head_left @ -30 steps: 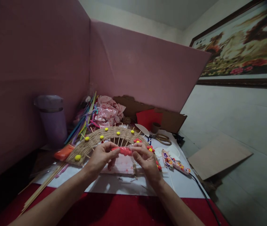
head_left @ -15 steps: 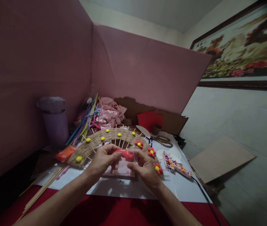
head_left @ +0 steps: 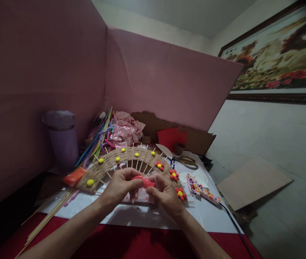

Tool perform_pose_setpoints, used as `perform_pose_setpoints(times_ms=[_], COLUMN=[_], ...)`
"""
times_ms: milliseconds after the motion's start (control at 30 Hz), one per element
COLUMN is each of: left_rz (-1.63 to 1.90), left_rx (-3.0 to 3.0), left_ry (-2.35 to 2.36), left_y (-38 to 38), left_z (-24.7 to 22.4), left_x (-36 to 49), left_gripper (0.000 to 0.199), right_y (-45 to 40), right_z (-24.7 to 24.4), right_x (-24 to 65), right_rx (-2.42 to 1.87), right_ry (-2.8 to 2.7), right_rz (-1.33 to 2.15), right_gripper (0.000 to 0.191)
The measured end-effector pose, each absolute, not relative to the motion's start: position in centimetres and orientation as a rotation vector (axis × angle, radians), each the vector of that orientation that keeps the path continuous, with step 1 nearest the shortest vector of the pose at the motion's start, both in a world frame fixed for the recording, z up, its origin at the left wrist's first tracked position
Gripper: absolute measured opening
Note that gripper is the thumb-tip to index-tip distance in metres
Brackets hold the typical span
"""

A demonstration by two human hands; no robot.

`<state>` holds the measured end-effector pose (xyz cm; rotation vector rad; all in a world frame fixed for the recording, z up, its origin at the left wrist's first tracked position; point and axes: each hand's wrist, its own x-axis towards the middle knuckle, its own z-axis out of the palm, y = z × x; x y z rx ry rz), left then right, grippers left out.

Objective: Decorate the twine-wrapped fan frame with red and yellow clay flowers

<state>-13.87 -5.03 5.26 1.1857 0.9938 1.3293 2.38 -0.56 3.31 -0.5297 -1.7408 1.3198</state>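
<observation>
Your left hand point(head_left: 120, 185) and right hand point(head_left: 163, 192) both pinch the red clay point(head_left: 143, 181); woven arch point(head_left: 115, 160) just beyond the grip.

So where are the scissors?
In the head view the scissors lie toward the back right of the white sheet, behind the red clay flowers and just in front of the small brown cup.

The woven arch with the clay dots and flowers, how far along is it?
Done: the arch carries six yellow dots and three red flowers. In hand: left hand and right hand work red clay. Left: the arch's left and middle stretch has dots only, no flowers.
</observation>
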Motion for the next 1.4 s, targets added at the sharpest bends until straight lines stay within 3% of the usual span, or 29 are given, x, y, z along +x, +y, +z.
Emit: perform_pose_setpoints(times_ms=[267,467,700,967,1133,1400], left_rz=[1.294,1.32,1.329,1.216,1.156,1.051], left_rx=[1.191,1.181,1.198,1.29,1.292,2.085], left_ry=[0.969,0.838,0.885,1.098,1.139,1.368], left_y=[-5.0,-4.9,-4.6,-5.1,-5.0,-5.1], left_z=[5.3,5.1,4.6,5.5,5.5,5.1], left_x=[-14.1,-14.1,-14.6,-14.2,-14.4,-14.9], left_gripper=[0.024,0.033,0.028,0.027,0.024,0.014], right_y=[-0.9,-0.4,-0.1,-0.8,-0.9,-0.6], right_z=[3.3,3.3,3.5,4.2,4.0,3.8], right_x=[2.2,2.3,2.6,2.5,2.6,2.8], right_rx=[-0.496,-0.582,-0.583,-0.569,-0.572,-0.651], right_ry=[-1.637,-1.548,-1.595,-1.737,-1.778,-1.874], right_rz=[1.526,1.402,1.385,1.295,1.352,1.418], right_gripper=[0.031,0.025,0.03,0.012,0.014,0.015])
